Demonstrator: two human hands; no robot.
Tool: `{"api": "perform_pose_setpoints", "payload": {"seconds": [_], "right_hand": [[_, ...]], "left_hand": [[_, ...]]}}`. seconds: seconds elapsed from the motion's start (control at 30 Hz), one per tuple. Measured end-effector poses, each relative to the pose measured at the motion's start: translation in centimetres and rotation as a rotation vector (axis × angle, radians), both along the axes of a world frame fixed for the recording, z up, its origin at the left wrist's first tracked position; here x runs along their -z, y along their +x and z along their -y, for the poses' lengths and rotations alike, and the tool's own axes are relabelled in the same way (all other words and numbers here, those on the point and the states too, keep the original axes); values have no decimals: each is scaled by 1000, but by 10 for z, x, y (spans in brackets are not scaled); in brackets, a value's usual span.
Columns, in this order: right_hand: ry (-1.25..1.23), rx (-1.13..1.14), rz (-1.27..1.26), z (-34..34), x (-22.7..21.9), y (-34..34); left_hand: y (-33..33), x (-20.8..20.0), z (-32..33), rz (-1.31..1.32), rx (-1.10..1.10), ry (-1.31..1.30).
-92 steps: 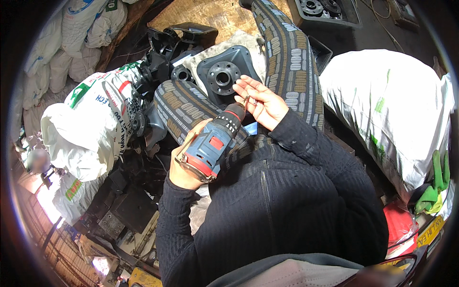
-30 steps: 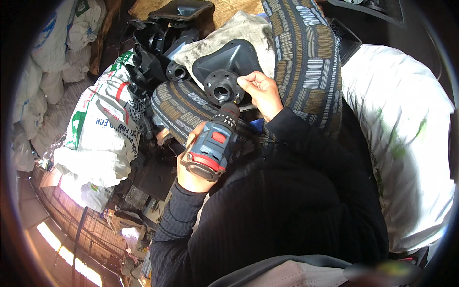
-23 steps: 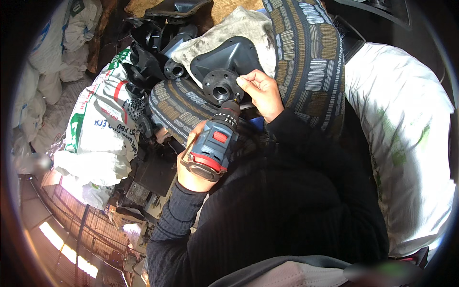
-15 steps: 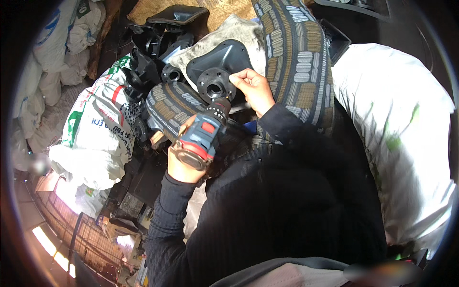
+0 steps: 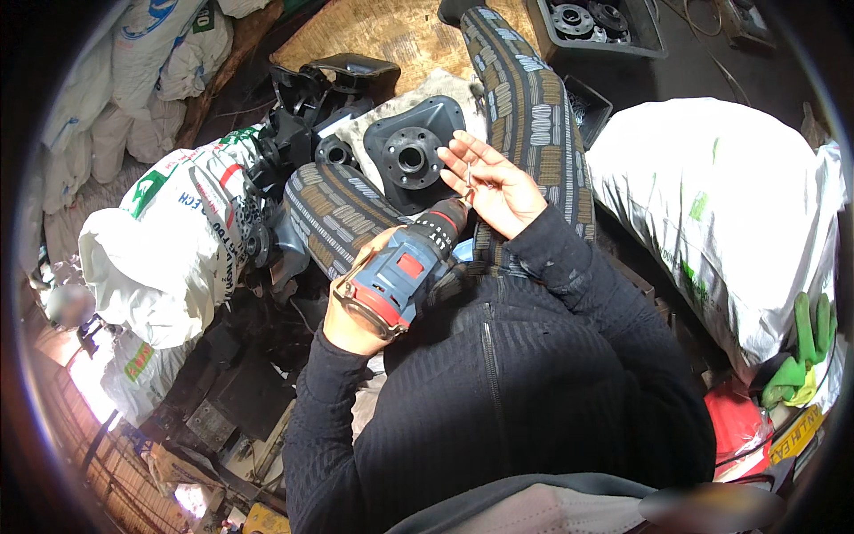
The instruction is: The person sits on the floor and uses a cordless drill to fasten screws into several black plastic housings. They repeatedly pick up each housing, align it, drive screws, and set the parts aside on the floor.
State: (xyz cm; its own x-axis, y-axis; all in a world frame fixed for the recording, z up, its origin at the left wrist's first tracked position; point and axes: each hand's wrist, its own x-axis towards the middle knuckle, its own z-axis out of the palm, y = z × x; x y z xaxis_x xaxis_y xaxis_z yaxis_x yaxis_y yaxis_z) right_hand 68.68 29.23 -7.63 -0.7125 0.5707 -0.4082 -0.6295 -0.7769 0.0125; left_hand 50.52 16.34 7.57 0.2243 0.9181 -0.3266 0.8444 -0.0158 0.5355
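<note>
My left hand [image 5: 356, 327] grips a blue and red cordless drill [image 5: 398, 278], its chuck pointing up and to the right. Close to the drill's tip is my right hand [image 5: 500, 189], turned palm up with bent fingers. Small thin metal pieces that look like screws [image 5: 471, 178] lie among those fingers. Just left of the fingers, a round black flange [image 5: 399, 157] with a central bore and holes around its rim rests on a black, square-cornered housing [image 5: 442, 114]. That housing lies on a whitish cloth [image 5: 356, 133] between my legs.
Several black parts [image 5: 298, 133] are heaped at the far left, beside a white sack [image 5: 160, 267]. Another big white sack [image 5: 712, 205] stands at right, near green gloves [image 5: 801, 351]. A grey bin [image 5: 645, 40] with metal rings sits far right, beyond my patterned trouser leg [image 5: 543, 116].
My right hand has left the flange's edge and turned palm up. The drill has come off the flange and moved right, towards that hand. The view has shifted too.
</note>
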Motion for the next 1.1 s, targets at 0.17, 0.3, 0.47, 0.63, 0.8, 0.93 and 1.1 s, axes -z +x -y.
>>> {"api": "perform_pose_setpoints", "payload": {"seconds": [0.17,0.3,0.47,0.63,0.8,0.93,1.1], "right_hand": [[-43,14,19,11,-4,-4],[-127,17,62,12,-4,-6],[-187,22,150,17,-3,-12],[-162,1,118,16,9,-16],[-145,-97,188,12,6,-14],[-136,-100,243,11,2,-20],[-157,-46,240,7,0,-26]], "left_hand": [[7,-3,9,-18,-123,105],[-4,6,14,-126,-2,175],[1,-4,8,59,-202,40],[-3,1,8,236,-345,-24],[-17,10,8,122,-259,-35],[-17,6,5,285,-377,-164],[-7,0,2,397,-539,-231]]}}
